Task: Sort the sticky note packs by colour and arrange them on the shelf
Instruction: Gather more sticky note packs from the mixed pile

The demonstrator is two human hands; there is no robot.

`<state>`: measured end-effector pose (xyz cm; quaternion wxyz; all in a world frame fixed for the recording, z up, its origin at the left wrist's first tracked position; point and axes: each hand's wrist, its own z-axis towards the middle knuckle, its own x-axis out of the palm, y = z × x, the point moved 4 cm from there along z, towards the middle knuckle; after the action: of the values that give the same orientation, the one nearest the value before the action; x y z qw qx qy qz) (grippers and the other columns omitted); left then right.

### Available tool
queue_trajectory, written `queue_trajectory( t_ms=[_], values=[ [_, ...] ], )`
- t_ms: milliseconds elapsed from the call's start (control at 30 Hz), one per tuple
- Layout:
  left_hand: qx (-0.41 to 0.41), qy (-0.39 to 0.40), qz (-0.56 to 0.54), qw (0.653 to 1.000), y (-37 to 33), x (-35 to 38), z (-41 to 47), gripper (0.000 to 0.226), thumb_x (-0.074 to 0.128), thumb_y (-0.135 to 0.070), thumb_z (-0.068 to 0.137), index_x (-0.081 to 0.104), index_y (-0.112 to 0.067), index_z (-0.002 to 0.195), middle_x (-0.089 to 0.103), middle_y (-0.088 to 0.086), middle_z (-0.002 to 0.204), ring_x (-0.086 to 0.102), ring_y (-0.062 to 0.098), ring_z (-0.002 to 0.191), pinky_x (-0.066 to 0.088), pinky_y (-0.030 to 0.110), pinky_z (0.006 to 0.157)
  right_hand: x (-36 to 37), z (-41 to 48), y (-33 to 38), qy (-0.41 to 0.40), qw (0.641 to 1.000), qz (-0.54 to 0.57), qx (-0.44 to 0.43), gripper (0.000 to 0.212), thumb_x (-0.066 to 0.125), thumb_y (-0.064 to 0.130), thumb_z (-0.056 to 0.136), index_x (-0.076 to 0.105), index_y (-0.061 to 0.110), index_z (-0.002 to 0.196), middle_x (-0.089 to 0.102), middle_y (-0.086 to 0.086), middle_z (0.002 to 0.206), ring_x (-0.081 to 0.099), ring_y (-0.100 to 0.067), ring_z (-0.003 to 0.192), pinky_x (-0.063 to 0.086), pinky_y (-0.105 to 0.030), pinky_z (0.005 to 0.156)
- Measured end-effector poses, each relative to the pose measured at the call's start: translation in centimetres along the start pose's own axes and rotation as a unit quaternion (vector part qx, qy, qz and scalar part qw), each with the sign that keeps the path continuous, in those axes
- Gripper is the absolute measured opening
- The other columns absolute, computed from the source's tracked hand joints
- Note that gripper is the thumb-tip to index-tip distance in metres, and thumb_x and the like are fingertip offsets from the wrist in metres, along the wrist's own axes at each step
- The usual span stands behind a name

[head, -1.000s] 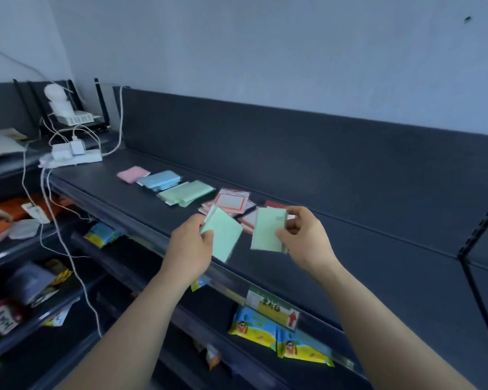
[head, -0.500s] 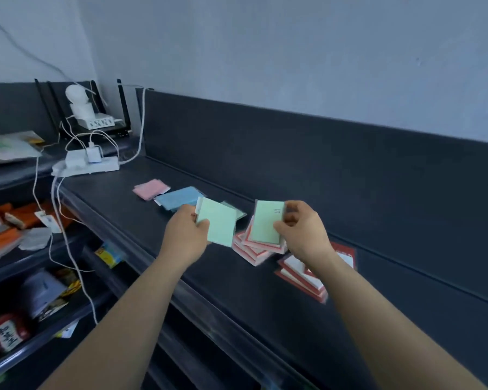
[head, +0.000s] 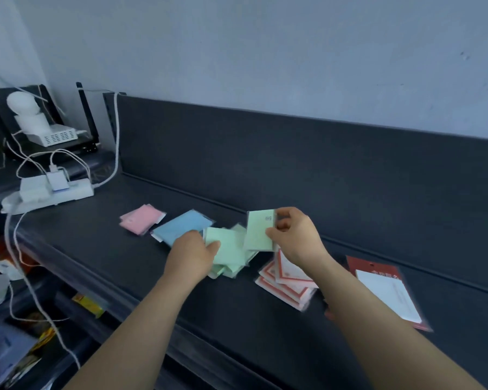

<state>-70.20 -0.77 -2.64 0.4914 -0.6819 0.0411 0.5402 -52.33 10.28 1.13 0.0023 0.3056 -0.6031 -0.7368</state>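
Two grips closed on green: left hand (head: 190, 256) half hides its lower pack (head: 227, 244), right hand (head: 296, 237) pinches the upright pack (head: 259, 233).

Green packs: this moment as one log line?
left hand: grips green pack at green pile | right hand: holds second green pack

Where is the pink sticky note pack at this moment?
In the head view, the pink pack lies on the dark shelf, just left of the blue pack and right of the white power strip.
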Motion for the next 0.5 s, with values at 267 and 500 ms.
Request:
queue_trajectory(
  t_ms=[267,500],
  values=[
    [0.068,-0.02,0.08,0.994,0.6,-1.1,1.0,0.031,0.059,-0.034,0.093,0.049,-0.01,0.076,0.052,0.0,0.073,0.049,0.016,0.066,0.032,0.027,0.053,3.6,1.0,0.4,-0.021,0.996,-0.075,0.032,0.026,0.073,0.018,0.081,0.06,0.009,0.103,0.059,0.007,0.079,0.056,-0.008,0.07,0.045,-0.019,0.058],
    [0.149,-0.037,0.076,0.985,0.4,-2.5,0.8,0.022,0.046,-0.021,0.097,0.061,-0.009,0.088,0.061,0.002,0.08,0.057,0.016,0.072,0.045,0.03,0.057,5.3,0.8,1.0,-0.038,0.985,-0.163,0.033,0.029,0.075,0.027,0.076,0.067,0.007,0.095,0.065,-0.001,0.083,0.062,-0.019,0.078,0.055,-0.039,0.078]
  ],
)
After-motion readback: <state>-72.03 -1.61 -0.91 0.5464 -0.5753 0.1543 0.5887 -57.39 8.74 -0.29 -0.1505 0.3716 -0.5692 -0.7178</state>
